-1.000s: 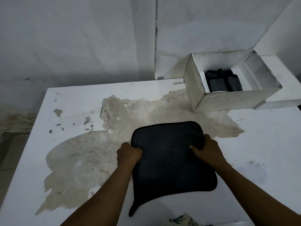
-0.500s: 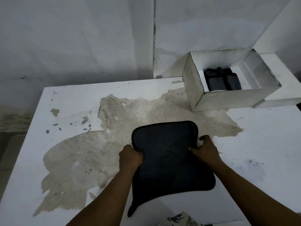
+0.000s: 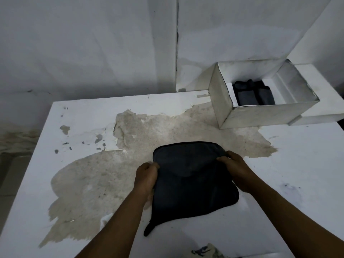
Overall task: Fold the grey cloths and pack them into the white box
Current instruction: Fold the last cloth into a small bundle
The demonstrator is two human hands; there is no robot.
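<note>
– Both hands have crept up the cloth's sides since a second ago, toward its far corners, and the far right corner has been drawn inward.

– Where does everything sit?

– Biggest first: the white table (image 3: 307, 164), its top peeled to a rough patch in the middle. The white box (image 3: 260, 114) stands open at the far right, well apart from the work. The grey cloth (image 3: 191, 175) lies on the table near the front, between the hands, one tail trailing toward the front left.

– And the hands?

– The left hand (image 3: 147, 175) has its fingers curled round the cloth's left edge. The right hand (image 3: 234, 168) pinches the far right corner. Smallest, the folded cloths (image 3: 253, 95) already lie inside the box.

– How will it handle?

– Light, soft and limp, I'd judge, with a slightly firmer hem. It should sag wherever it is unsupported and may drag on the rough patch. Best taken by the two far corners, on the hem, and lifted evenly. Once folded, grip through all the layers so none slides loose.
</note>
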